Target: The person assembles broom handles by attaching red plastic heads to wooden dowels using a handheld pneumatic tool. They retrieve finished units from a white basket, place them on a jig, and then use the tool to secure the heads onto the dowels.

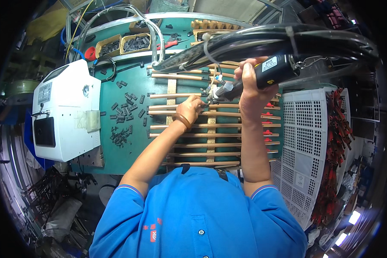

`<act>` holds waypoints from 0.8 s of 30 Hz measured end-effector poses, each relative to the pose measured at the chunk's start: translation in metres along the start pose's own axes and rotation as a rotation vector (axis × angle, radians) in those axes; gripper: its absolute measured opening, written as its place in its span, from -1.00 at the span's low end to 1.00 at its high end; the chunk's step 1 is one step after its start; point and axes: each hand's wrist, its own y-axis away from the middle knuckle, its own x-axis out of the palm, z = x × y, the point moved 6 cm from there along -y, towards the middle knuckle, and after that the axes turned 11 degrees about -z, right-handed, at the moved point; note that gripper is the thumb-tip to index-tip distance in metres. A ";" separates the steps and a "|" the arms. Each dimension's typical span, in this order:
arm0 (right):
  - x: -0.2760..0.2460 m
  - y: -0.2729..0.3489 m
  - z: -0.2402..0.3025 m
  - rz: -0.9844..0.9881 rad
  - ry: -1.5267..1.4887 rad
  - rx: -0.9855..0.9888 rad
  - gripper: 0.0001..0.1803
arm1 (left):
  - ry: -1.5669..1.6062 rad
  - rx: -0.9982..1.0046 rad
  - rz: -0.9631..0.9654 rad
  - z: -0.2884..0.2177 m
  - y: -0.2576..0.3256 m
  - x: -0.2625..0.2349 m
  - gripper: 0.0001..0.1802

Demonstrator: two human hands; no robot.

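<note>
My right hand is wrapped around a black powered screwdriver with a white label and a metal nose. The nose slants down to the left, over a row of copper-coloured rods laid crosswise on wooden strips. Close beside the tip, my left hand has its fingers curled together at the rods; what they pinch is hidden. A brown bangle circles that wrist. Small black pieces sit along some rods, and red parts show near their right ends.
Loose black plastic pieces and a heap of screws lie left on the green tabletop. A white machine stands far left. Thick cables arch overhead. Boxes of black parts are behind; a white crate stands right.
</note>
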 end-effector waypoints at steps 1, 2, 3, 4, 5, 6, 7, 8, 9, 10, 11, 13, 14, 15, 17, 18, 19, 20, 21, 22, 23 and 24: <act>-0.003 0.002 -0.004 0.006 0.044 0.016 -0.61 | 0.014 -0.044 0.005 0.004 0.002 0.004 -0.78; -0.005 0.004 -0.005 -0.002 0.069 0.010 -0.61 | -0.005 -0.050 0.005 0.005 0.003 0.004 -0.79; -0.006 0.006 -0.005 -0.009 0.095 0.004 -0.60 | -0.024 -0.057 0.006 0.007 0.003 0.005 -0.79; -0.007 0.008 -0.007 -0.016 0.121 -0.002 -0.60 | -0.043 -0.063 0.006 0.008 0.004 0.005 -0.80; -0.007 0.009 -0.007 -0.013 0.142 -0.020 -0.60 | -0.051 -0.062 0.007 0.007 0.004 0.005 -0.81; -0.008 0.010 -0.008 -0.010 0.130 -0.032 -0.60 | -0.059 -0.060 0.007 0.006 0.003 0.005 -0.81; -0.009 0.011 -0.009 -0.008 0.119 -0.045 -0.61 | -0.067 -0.059 0.007 0.005 0.003 0.005 -0.82; -0.010 0.012 -0.011 -0.004 0.105 -0.057 -0.61 | -0.066 -0.060 0.007 0.005 0.002 0.006 -0.82; -0.012 0.013 -0.013 0.006 0.136 -0.049 -0.61 | -0.065 -0.061 0.008 0.004 0.001 0.006 -0.82; -0.013 0.014 -0.015 -0.002 0.129 -0.051 -0.61 | -0.064 -0.061 0.008 0.004 0.001 0.006 -0.82; -0.014 0.014 -0.016 -0.011 0.123 -0.053 -0.61 | -0.061 -0.062 0.012 0.004 0.001 0.007 -0.82; -0.014 0.014 -0.018 -0.019 0.115 -0.065 -0.60 | -0.055 -0.062 0.020 0.005 0.001 0.007 -0.82; -0.013 0.014 -0.018 -0.018 0.115 -0.076 -0.59 | -0.045 -0.054 0.010 0.006 0.001 0.007 -0.82; -0.013 0.014 -0.018 -0.017 0.115 -0.086 -0.59 | -0.036 -0.046 0.001 0.007 0.001 0.007 -0.83; -0.015 0.014 -0.021 -0.017 0.121 -0.081 -0.58 | -0.027 -0.041 -0.004 0.007 0.001 0.006 -0.83; -0.015 0.014 -0.022 -0.017 0.123 -0.078 -0.57 | -0.028 -0.045 0.001 0.007 0.000 0.006 -0.83; -0.016 0.014 -0.022 -0.026 0.144 -0.078 -0.57 | -0.029 -0.048 0.006 0.007 0.000 0.005 -0.84; -0.017 0.015 -0.021 -0.036 0.166 -0.078 -0.56 | -0.031 -0.047 0.009 0.006 0.000 0.005 -0.84; -0.018 0.015 -0.021 -0.045 0.187 -0.078 -0.56 | -0.033 -0.045 0.012 0.005 -0.001 0.005 -0.84; -0.017 0.016 -0.023 -0.033 0.173 -0.079 -0.55 | -0.035 -0.044 0.015 0.004 -0.001 0.004 -0.84; -0.017 0.018 -0.026 -0.019 0.157 -0.078 -0.55 | -0.034 -0.050 0.018 0.005 -0.001 0.005 -0.84; -0.019 0.019 -0.031 -0.009 0.164 -0.087 -0.57 | -0.034 -0.057 0.020 0.006 0.000 0.005 -0.84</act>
